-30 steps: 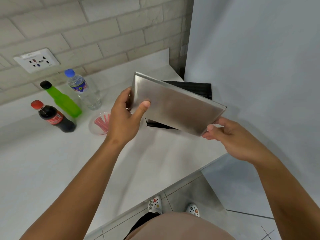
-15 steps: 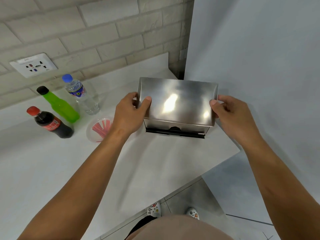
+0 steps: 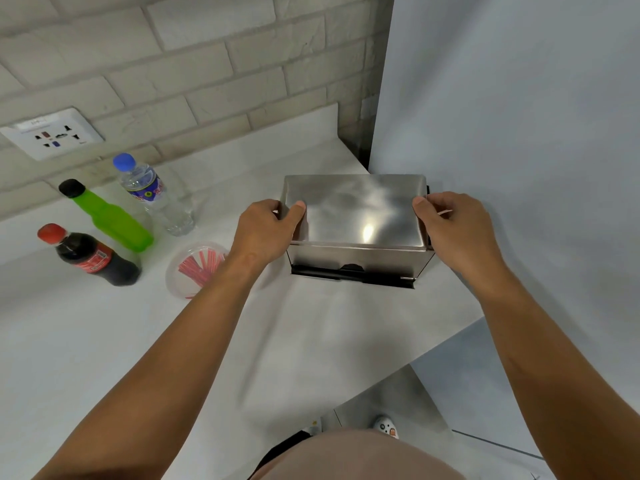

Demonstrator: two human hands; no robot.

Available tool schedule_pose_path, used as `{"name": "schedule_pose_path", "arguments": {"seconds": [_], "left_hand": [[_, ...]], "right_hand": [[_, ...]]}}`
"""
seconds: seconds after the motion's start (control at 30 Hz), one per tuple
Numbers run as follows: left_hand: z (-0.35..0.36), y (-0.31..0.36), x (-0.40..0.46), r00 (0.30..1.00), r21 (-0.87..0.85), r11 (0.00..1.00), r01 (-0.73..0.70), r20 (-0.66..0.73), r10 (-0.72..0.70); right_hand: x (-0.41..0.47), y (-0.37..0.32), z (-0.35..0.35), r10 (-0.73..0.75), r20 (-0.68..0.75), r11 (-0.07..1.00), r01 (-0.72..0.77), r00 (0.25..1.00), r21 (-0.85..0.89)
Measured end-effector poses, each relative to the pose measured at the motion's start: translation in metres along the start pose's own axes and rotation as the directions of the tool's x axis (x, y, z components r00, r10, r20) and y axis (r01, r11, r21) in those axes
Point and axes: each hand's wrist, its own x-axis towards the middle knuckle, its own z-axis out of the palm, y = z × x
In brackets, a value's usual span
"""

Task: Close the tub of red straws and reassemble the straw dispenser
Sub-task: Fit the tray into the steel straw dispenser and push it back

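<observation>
Single head-worn view, wide-angle, looking forward and steeply down from above the white table (image 3: 104,341). Both forearms reach in from the bottom corners; left hand (image 3: 263,233) and right hand (image 3: 457,230) sit near frame centre, close to the lens. Brick wall (image 3: 207,64) fills the top left, a plain grey panel (image 3: 519,116) the right. Own torso and floor (image 3: 391,400) show at bottom edge. Edges bend from lens distortion.
</observation>
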Motion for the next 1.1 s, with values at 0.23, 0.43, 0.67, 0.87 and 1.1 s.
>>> {"name": "schedule_pose_path", "arguments": {"seconds": [0.23, 0.43, 0.67, 0.87, 1.1], "left_hand": [[0.005, 0.002, 0.002, 1.0, 0.02, 0.999, -0.031, 0.007, 0.03], [0.008, 0.005, 0.006, 0.998, 0.026, 0.998, -0.05, -0.025, 0.051], [0.013, 0.004, 0.004, 0.997, 0.005, 0.997, -0.076, -0.023, 0.076], [0.028, 0.0, -0.012, 0.998, -0.115, 0.992, -0.058, -0.005, 0.058], [0.031, 0.001, -0.016, 0.998, -0.155, 0.986, -0.063, -0.02, 0.061]], "right_hand": [[0.0, 0.006, -0.002, -0.012, 0.024, 1.0, 0.012, 1.0, -0.028], [0.002, 0.005, 0.0, -0.021, 0.003, 1.0, 0.021, 1.0, 0.014], [0.003, 0.009, 0.002, -0.057, -0.019, 0.998, 0.057, 0.998, 0.01], [0.003, 0.014, 0.005, -0.052, -0.022, 0.999, 0.052, 0.998, 0.013], [0.0, 0.022, 0.006, -0.027, -0.027, 0.999, 0.028, 0.999, 0.034]]}}
